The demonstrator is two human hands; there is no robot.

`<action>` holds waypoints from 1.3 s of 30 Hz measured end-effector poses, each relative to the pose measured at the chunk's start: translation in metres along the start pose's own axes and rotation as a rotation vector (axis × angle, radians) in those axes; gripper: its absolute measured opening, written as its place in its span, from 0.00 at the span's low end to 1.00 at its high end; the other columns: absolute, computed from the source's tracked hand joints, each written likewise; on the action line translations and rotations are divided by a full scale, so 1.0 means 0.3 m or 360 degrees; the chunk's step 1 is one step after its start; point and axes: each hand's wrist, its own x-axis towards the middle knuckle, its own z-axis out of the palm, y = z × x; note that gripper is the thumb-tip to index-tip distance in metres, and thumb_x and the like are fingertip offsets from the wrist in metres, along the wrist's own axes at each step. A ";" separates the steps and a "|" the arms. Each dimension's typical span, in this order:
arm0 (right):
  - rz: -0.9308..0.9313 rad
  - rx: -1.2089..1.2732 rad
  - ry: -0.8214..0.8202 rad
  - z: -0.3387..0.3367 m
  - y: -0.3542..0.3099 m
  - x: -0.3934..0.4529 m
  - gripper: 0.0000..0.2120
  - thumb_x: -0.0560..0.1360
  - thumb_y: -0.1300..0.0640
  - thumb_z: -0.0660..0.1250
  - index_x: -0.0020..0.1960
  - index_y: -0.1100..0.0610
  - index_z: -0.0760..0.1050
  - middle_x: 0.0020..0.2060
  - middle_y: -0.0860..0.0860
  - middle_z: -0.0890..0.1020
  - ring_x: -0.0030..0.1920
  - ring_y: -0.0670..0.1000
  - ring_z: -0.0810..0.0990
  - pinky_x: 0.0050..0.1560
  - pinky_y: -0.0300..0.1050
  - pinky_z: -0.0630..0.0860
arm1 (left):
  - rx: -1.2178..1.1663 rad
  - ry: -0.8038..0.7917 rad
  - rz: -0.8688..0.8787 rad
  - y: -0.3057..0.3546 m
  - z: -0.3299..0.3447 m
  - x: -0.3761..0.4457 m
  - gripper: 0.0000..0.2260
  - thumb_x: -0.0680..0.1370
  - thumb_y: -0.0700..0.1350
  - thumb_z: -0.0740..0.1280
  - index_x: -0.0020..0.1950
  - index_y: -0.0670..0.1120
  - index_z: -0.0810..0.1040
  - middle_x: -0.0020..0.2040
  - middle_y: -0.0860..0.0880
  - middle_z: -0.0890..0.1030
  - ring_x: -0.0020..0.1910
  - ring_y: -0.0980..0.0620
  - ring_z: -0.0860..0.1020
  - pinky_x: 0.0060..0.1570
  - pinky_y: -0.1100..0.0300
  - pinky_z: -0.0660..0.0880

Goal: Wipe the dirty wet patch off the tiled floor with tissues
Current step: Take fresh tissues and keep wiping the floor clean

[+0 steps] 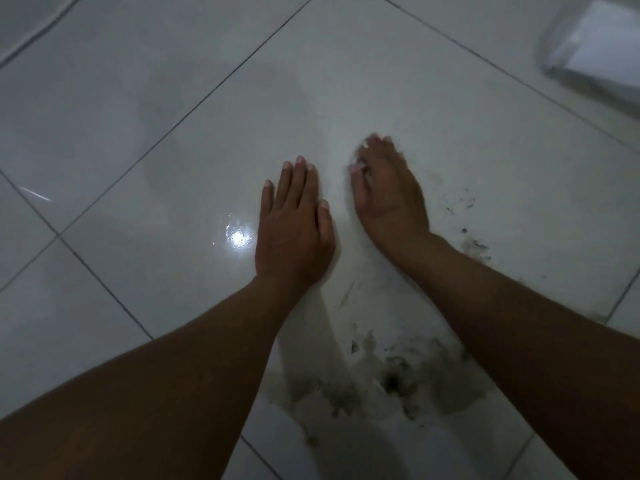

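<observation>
Both hands hover low over the white floor point(433, 98). Left hand point(294, 220) lies flat, fingers straight and together. Right hand point(388, 188) is blurred, fingers bent downward; whether it holds a tissue I cannot tell. Dirt patch point(391, 379) lies between the forearms, nearer the camera. Tissue pack point(602, 43) sits far right.

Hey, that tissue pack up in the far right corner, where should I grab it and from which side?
Judging from its blurred shape, the tissue pack lies flat on the tiled floor, its near edge facing you. Reach with the right hand, the closer one, and pinch that near edge from above.
</observation>
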 end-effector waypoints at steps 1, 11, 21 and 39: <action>-0.0062 -0.0008 -0.0027 0.001 -0.007 -0.020 0.19 0.82 0.54 0.58 0.69 0.61 0.71 0.70 0.57 0.73 0.74 0.54 0.65 0.74 0.47 0.61 | 0.0001 0.0006 0.0001 -0.001 0.003 0.000 0.25 0.83 0.49 0.50 0.80 0.42 0.54 0.80 0.45 0.54 0.80 0.50 0.48 0.78 0.47 0.48; 0.0160 -0.0059 0.0128 -0.031 0.086 0.020 0.21 0.80 0.67 0.53 0.73 0.62 0.67 0.74 0.59 0.66 0.76 0.57 0.60 0.77 0.48 0.55 | 0.0000 0.0004 -0.0009 0.001 0.001 0.001 0.26 0.83 0.49 0.50 0.80 0.43 0.54 0.80 0.45 0.53 0.80 0.50 0.48 0.78 0.47 0.48; -0.0551 -0.0202 -0.0201 -0.040 0.091 -0.137 0.20 0.80 0.62 0.54 0.70 0.62 0.71 0.71 0.57 0.71 0.74 0.55 0.66 0.75 0.51 0.59 | -0.0019 0.0024 -0.0002 0.002 0.001 0.002 0.26 0.83 0.49 0.51 0.80 0.42 0.55 0.80 0.45 0.55 0.80 0.50 0.50 0.78 0.47 0.49; -0.0546 -0.0228 -0.0221 -0.075 0.079 -0.206 0.20 0.77 0.66 0.58 0.67 0.61 0.75 0.68 0.57 0.74 0.71 0.56 0.70 0.74 0.52 0.62 | -0.0147 -0.0113 0.0152 -0.032 -0.031 -0.025 0.26 0.81 0.47 0.50 0.80 0.41 0.55 0.80 0.44 0.53 0.80 0.48 0.48 0.78 0.51 0.43</action>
